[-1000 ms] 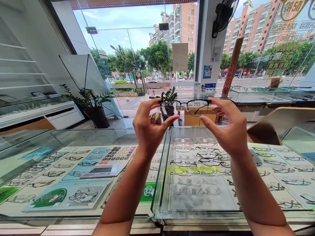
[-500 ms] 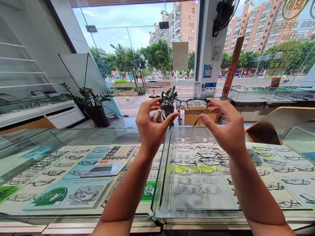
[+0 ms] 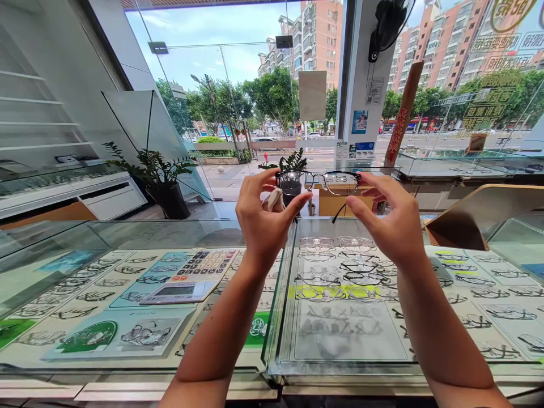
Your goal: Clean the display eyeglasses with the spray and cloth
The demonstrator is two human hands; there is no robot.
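A pair of dark-rimmed eyeglasses [image 3: 319, 175] is held up above the counter, lenses facing the window. My left hand [image 3: 263, 221] grips its left end between thumb and fingers. A pale cloth [image 3: 274, 202] is tucked in that hand's curled fingers. At the other end, my right hand [image 3: 393, 224] pinches the right corner of the frame. Below the lenses, a dark temple tip points down near my right thumb. Under my hands, rows of eyeglasses [image 3: 361, 277] lie inside the glass display case [image 3: 340, 371].
A calculator [image 3: 176, 292] rests on the left glass case, near a blue-white tray [image 3: 170, 348]. Potted plants [image 3: 165, 198] stand beyond the counter. On the right is a wooden-framed mirror or board [image 3: 480, 209]. A glass door and window face the street.
The eyeglasses have tilted slightly, so more of the temple shows below the right lens. Both hands keep their hold and have barely moved.
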